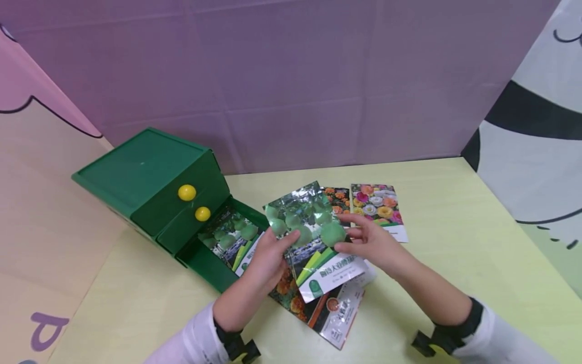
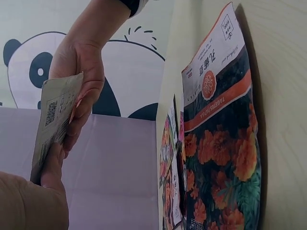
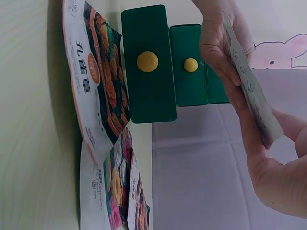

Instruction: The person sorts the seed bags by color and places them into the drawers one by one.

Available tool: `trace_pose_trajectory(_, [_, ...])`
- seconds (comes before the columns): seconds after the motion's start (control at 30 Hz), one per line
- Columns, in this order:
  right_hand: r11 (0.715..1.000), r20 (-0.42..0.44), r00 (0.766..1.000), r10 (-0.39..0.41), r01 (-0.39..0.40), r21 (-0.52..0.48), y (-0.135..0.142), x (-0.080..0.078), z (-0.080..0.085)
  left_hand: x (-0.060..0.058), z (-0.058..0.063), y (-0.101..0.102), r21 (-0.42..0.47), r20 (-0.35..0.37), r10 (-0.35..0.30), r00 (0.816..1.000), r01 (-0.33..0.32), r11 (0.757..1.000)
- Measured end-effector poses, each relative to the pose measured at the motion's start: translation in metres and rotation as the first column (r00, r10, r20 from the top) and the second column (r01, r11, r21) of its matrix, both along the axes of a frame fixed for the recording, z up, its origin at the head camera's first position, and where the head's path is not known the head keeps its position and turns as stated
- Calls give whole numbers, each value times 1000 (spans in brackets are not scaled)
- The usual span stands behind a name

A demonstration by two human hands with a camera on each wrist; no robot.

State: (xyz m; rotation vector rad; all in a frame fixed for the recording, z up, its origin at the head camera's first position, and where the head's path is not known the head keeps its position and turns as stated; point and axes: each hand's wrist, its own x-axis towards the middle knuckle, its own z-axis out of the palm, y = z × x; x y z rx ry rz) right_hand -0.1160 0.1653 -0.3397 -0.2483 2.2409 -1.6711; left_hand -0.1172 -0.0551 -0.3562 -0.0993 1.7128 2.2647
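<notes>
Both hands hold a seed packet (image 1: 313,258) printed with round green fruits, raised over other packets on the table. My left hand (image 1: 265,260) pinches its left edge, thumb across the printed front. At the opposite edge, my right hand (image 1: 375,242) grips it between thumb and fingers. The wrist views show the packet (image 2: 57,115) nearly edge-on, with small print and a square code on its back. Below lies an orange marigold packet (image 1: 325,316), partly hidden by the held one. A similar green-fruit packet (image 1: 229,235) sits in the opened drawer (image 1: 202,270) left of my left hand.
The green drawer cabinet (image 1: 141,162) with yellow knobs (image 1: 187,192) stands on the table's left. A packet with many-coloured flowers (image 1: 377,207) lies behind my right hand, beside another orange-flower packet (image 1: 337,198). A purple cloth wall (image 1: 291,101) rises behind the table.
</notes>
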Motion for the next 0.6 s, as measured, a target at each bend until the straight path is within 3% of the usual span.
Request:
trace_pose_trajectory(0.1, [1000, -16, 1000, 26, -26, -1, 1, 0, -3, 0, -1, -5, 17, 10, 14, 1000, -14, 1000])
trace_pose_trajectory(0.33, [992, -29, 995, 95, -97, -81, 5, -2, -12, -2, -1, -23, 57, 67, 125, 990, -129, 990])
trace_pose_trajectory(0.47, [986, -20, 991, 135, -136, -99, 7, -4, -15, -2, 0, -39, 146, 120, 149, 982, -165, 975])
trace_pose_trajectory(0.6, [982, -12, 985, 174, -175, -72, 7, -7, -19, -1, -1, -54, 256, 212, 158, 964, -211, 943])
